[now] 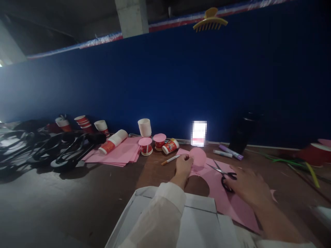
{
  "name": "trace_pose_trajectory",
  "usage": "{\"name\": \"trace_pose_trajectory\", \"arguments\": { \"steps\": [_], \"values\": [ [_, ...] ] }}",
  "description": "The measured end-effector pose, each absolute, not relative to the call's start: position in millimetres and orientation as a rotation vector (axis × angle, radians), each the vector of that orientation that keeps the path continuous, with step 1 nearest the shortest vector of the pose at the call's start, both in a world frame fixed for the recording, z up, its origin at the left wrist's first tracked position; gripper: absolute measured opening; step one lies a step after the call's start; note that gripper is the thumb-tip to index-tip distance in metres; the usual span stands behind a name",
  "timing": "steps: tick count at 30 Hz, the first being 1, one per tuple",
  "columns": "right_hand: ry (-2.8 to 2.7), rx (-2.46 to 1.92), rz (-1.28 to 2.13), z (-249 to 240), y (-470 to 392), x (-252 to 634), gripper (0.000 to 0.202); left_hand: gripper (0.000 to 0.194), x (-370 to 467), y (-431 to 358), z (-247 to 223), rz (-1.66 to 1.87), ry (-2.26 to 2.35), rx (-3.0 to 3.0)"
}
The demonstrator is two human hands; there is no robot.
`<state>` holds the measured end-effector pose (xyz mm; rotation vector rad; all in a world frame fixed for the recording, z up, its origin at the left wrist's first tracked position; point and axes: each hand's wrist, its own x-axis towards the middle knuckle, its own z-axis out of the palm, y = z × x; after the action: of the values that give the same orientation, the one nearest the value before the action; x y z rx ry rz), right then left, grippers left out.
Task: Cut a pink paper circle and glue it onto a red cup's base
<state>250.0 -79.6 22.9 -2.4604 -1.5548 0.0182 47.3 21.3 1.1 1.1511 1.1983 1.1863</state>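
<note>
Thumb and fingers of my left hand (184, 168) are pinched at the left edge of a round pink paper disc (198, 156), which stands tilted above the table. My right hand (247, 184) has its fingers at the black handles of a pair of scissors (225, 175). The scissors' blades are spread apart and point left over a pink paper sheet (234, 206). A large round hole is cut at the sheet's left side, with brown tabletop showing through. Left of my left hand lies a marker with a brown end (170, 160).
Red paper cups topped with pink discs (146, 148), a tipped cup (170, 146) and stacked pink sheets (126, 155) lie leftward. Behind are a bright blurred screen (199, 133), purple marker (231, 152) and dark bottle (244, 132). A white board-like item (199, 224) is in front; black looped objects (74, 151) lie left.
</note>
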Motion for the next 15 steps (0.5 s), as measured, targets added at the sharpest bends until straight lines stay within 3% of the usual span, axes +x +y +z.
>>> {"name": "trace_pose_trajectory", "arguments": {
  "steps": [3, 8, 15],
  "values": [
    [-1.564, -2.309, 0.053, 22, -76, 238, 0.058, 0.017, 46, 19, 5, 1.184, 1.205, 1.158],
    [-1.484, -1.948, 0.398, 6, -71, 208, 0.064, 0.019, 42, 14, 16, 1.182, 1.176, 1.107],
    [-1.297, -1.854, 0.695, 6, -68, 188, 0.052, 0.020, 14, -4, 20, 1.120, 1.134, 1.179]
  ]
}}
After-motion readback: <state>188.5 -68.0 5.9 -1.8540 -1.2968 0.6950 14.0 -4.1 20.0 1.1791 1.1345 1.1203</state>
